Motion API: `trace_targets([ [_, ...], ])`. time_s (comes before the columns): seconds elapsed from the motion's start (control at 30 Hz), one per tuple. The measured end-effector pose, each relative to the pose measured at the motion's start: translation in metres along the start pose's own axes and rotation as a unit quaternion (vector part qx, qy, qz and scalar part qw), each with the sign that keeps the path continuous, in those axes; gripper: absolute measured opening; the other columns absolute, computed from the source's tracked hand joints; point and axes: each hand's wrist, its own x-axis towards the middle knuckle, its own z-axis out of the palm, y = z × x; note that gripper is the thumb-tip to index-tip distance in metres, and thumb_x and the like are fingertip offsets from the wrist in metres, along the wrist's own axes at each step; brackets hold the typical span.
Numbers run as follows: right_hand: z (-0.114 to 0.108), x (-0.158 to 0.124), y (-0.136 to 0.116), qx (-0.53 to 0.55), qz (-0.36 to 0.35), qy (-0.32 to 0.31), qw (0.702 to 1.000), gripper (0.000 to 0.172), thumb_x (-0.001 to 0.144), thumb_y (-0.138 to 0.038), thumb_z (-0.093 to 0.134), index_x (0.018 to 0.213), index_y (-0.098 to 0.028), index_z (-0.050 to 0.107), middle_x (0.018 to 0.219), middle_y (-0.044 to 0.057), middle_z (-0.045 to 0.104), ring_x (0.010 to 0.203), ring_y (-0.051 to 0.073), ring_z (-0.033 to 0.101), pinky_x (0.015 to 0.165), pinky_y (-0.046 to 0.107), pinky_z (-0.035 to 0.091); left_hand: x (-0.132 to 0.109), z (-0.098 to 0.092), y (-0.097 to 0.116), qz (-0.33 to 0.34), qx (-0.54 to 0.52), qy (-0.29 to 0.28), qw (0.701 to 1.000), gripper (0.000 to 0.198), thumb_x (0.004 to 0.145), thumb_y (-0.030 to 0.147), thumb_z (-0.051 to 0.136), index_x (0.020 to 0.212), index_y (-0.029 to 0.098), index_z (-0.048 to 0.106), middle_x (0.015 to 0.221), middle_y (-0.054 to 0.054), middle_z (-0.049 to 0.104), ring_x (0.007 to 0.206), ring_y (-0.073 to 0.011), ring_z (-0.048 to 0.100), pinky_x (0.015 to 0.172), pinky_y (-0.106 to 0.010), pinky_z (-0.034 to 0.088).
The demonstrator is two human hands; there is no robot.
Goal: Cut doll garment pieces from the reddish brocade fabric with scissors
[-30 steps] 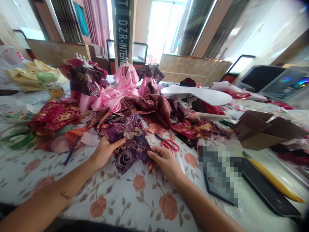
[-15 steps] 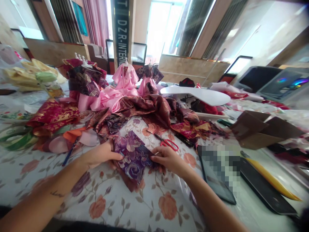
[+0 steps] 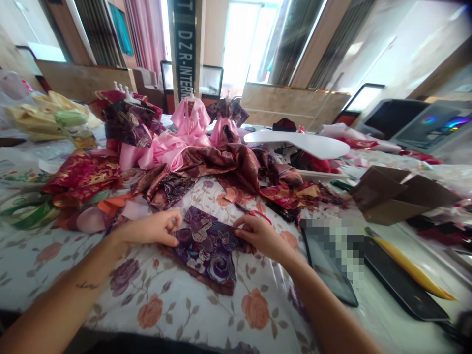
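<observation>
A purple brocade fabric piece (image 3: 206, 241) with cream and blue motifs lies flat in front of me, its reddish underside showing along the lower edge. At its left edge my left hand (image 3: 157, 229) has curled fingers, with the thumb at the cloth's margin; the fingertips' grip is partly hidden. My right hand (image 3: 260, 237) pinches the opposite edge between thumb and fingers. Just behind the right hand are red-handled scissors (image 3: 258, 215), partly covered by it.
Rust-coloured brocade (image 3: 236, 167) is heaped behind the cloth. Small dress forms in pink dresses (image 3: 191, 118) stand farther back. To the right are a dark tablet (image 3: 332, 270), a yellow-and-black tool (image 3: 409, 265) and an open brown box (image 3: 398, 196). Green tape rolls (image 3: 29, 211) lie left.
The fabric piece has turned, its lower corner swinging right, and lies flatter. My left hand has shifted slightly left with its fingers more curled; the right hand stays at the right edge.
</observation>
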Motion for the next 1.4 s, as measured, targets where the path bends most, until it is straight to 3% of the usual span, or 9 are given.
trace_targets([
  [0.1,0.005,-0.001,-0.006,-0.045,-0.028,0.047,0.997,0.013,0.080,-0.027,0.058,0.091,-0.020,0.062,0.059,-0.003,0.060,0.045,0.012,0.054,0.045,0.023,0.039,-0.013,-0.003,0.005,-0.048,0.058,-0.070,0.995,0.027,0.061,0.028,0.075,0.079,0.023,0.055,0.052,0.007,0.053,0.039,-0.0121,0.048,0.038,-0.020,0.031],
  [0.17,0.007,-0.002,-0.009,-0.107,-0.066,0.075,0.989,0.016,0.081,-0.026,0.057,0.095,-0.021,0.064,0.068,0.000,0.065,0.056,0.015,0.059,0.055,0.025,0.043,-0.017,-0.007,0.009,-0.061,0.098,-0.063,0.991,0.027,0.062,0.035,0.076,0.081,0.023,0.062,0.048,0.005,0.054,0.035,-0.0130,0.046,0.036,-0.022,0.029],
  [0.3,0.008,-0.002,-0.009,-0.176,-0.107,0.080,0.975,0.020,0.083,-0.025,0.056,0.100,-0.022,0.065,0.083,0.005,0.071,0.075,0.020,0.064,0.068,0.029,0.045,-0.008,0.003,0.017,0.080,0.188,0.212,0.956,0.022,0.075,0.043,0.065,0.077,0.022,0.071,0.054,0.000,0.063,0.049,-0.0174,0.057,0.050,-0.025,0.040],
  [0.37,0.008,-0.001,-0.007,-0.171,-0.106,0.076,0.977,0.020,0.083,-0.025,0.056,0.101,-0.023,0.066,0.082,0.005,0.071,0.069,0.019,0.063,0.065,0.028,0.045,0.002,0.020,0.019,0.186,0.225,0.293,0.910,0.025,0.083,0.040,0.057,0.090,0.023,0.073,0.085,-0.005,0.073,0.081,-0.0232,0.066,0.078,-0.031,0.047],
  [0.43,0.008,-0.001,-0.004,-0.167,-0.100,0.073,0.978,0.021,0.083,-0.025,0.056,0.101,-0.023,0.066,0.076,0.003,0.070,0.058,0.016,0.061,0.059,0.027,0.044,0.012,0.040,0.019,0.243,0.280,0.206,0.905,0.035,0.088,0.039,0.051,0.115,0.023,0.066,0.120,-0.007,0.066,0.117,-0.0250,0.055,0.104,-0.035,0.036],
  [0.53,0.009,0.000,-0.003,-0.177,-0.096,0.067,0.977,0.022,0.083,-0.025,0.056,0.103,-0.021,0.065,0.073,0.003,0.069,0.053,0.015,0.059,0.058,0.027,0.043,0.020,0.064,0.011,0.234,0.353,0.139,0.895,0.055,0.091,0.045,0.044,0.138,0.015,0.045,0.146,-0.013,0.041,0.138,-0.0245,0.032,0.114,-0.039,0.020],
  [0.97,0.010,-0.004,-0.010,-0.267,-0.072,0.049,0.960,0.027,0.086,-0.016,0.051,0.109,-0.018,0.065,0.095,0.011,0.072,0.088,0.025,0.065,0.076,0.033,0.045,0.018,0.071,-0.002,0.175,0.486,0.107,0.850,0.081,0.085,0.067,0.036,0.146,0.015,0.027,0.154,-0.015,0.023,0.143,-0.0300,0.017,0.115,-0.046,0.005],
  [1.2,0.019,-0.002,-0.014,-0.286,-0.026,0.096,0.953,0.021,0.076,-0.031,0.070,0.093,-0.018,0.069,0.085,0.009,0.072,0.080,0.025,0.064,0.065,0.030,0.041,0.016,0.073,0.002,0.150,0.541,0.095,0.822,0.083,0.085,0.069,0.027,0.147,0.014,0.023,0.155,-0.014,0.020,0.144,-0.0292,0.014,0.115,-0.051,0.003],
  [1.4,0.020,-0.004,-0.009,-0.232,-0.107,0.106,0.961,0.004,0.077,-0.020,0.070,0.077,-0.018,0.066,0.071,0.002,0.068,0.066,0.017,0.060,0.058,0.024,0.038,0.020,0.047,0.015,0.186,0.456,0.161,0.855,0.064,0.091,0.049,0.043,0.144,0.016,0.030,0.150,-0.011,0.035,0.141,-0.0235,0.024,0.116,-0.042,0.017],
])
